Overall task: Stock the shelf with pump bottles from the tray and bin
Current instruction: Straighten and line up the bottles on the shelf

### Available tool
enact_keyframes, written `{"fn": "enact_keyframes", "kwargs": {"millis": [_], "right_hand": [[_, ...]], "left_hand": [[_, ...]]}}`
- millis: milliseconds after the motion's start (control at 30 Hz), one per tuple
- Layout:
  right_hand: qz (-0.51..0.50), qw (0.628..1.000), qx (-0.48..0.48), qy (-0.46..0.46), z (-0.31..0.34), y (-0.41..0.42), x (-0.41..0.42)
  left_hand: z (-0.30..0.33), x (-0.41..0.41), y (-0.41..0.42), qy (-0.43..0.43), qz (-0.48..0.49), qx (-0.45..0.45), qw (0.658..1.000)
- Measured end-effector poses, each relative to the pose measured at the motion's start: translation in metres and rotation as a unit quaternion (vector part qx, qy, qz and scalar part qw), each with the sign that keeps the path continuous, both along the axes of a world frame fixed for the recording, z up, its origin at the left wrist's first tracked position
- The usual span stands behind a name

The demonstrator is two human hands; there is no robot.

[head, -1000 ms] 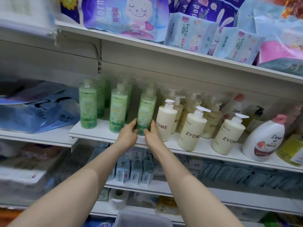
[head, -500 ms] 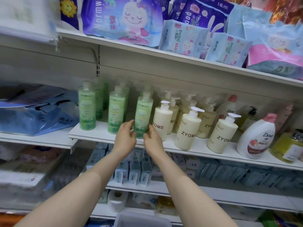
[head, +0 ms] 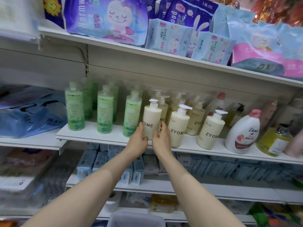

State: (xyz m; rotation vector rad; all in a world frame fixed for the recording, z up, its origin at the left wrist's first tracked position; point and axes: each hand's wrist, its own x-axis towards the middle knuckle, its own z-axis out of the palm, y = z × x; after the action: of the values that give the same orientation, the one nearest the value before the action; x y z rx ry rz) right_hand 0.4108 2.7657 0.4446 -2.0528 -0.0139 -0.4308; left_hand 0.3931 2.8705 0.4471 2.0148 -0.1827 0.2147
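Observation:
A cream ZYOME pump bottle (head: 152,119) stands upright near the front of the white middle shelf (head: 91,135). My left hand (head: 138,140) holds its lower left side and my right hand (head: 161,138) holds its lower right side, thumbs toward the front. Two more cream ZYOME pump bottles (head: 178,126) (head: 211,130) stand to its right, with others behind them. Three green bottles (head: 74,110) (head: 105,113) (head: 132,114) line the shelf front to the left, more behind. The rim of a grey bin (head: 137,216) shows at the bottom edge.
A white Dove bottle (head: 242,133) and a yellow bottle (head: 273,141) stand further right. Blue plastic packs (head: 31,118) lie on the left shelf. Soft packs (head: 106,17) hang over the upper shelf edge. Small boxes (head: 137,171) fill the shelf below.
Both hands have moved right from the third green bottle to the leftmost cream ZYOME bottle and now clasp its base. The camera has shifted slightly.

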Motion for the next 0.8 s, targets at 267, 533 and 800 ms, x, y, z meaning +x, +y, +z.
{"fn": "enact_keyframes", "kwargs": {"millis": [267, 533, 800], "right_hand": [[0.069, 0.995, 0.018, 0.064, 0.009, -0.017, 0.001], [0.092, 0.993, 0.005, 0.069, 0.012, -0.034, 0.0], [0.116, 0.989, 0.001, 0.09, 0.013, -0.051, 0.007]], "left_hand": [[-0.001, 0.013, -0.008, 0.053, 0.016, -0.027, 0.998], [-0.007, 0.01, -0.014, 0.012, 0.045, -0.028, 0.999], [-0.005, -0.002, -0.035, 0.012, 0.066, -0.048, 0.997]]}}
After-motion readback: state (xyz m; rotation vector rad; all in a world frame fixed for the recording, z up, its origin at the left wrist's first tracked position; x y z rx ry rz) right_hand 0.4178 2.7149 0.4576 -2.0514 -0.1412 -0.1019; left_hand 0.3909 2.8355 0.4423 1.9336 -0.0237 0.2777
